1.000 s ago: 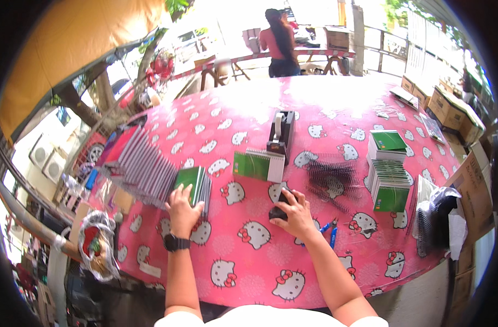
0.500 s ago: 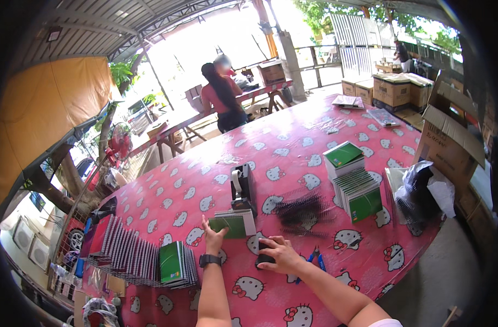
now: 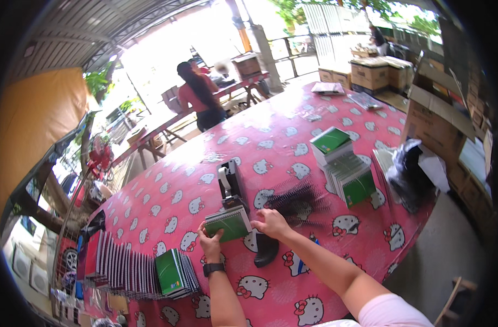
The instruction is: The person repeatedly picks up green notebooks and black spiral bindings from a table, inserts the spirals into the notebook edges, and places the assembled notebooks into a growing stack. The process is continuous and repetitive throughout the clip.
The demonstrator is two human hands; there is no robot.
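My left hand [image 3: 212,242] grips a green-covered notebook [image 3: 227,224] by its lower left, thumb on the cover. Its white pages and top binding show. At the notebook's right edge my right hand [image 3: 270,223] is closed, thumb and fingertips together. Whatever lies in that pinch is too small to make out. Just below it a black rounded object [image 3: 266,252] rests on the table. A black tape dispenser [image 3: 232,188] stands directly behind the notebook. To the right lies a pile of loose black spiral binding coils [image 3: 295,200]. Blue-handled pliers [image 3: 297,266] are partly covered by my right forearm.
A long row of spiral notebooks [image 3: 129,270] leans at the left. Stacked green notebooks [image 3: 349,177] stand at the right, beside black and clear plastic bags [image 3: 412,174]. Cardboard boxes [image 3: 437,117] line the right side. Another person [image 3: 197,98] is at a farther table.
My right hand has let go of the black rounded object and moved up to the notebook's right edge. My left hand now grips the notebook, which is tilted. The whole view has shifted.
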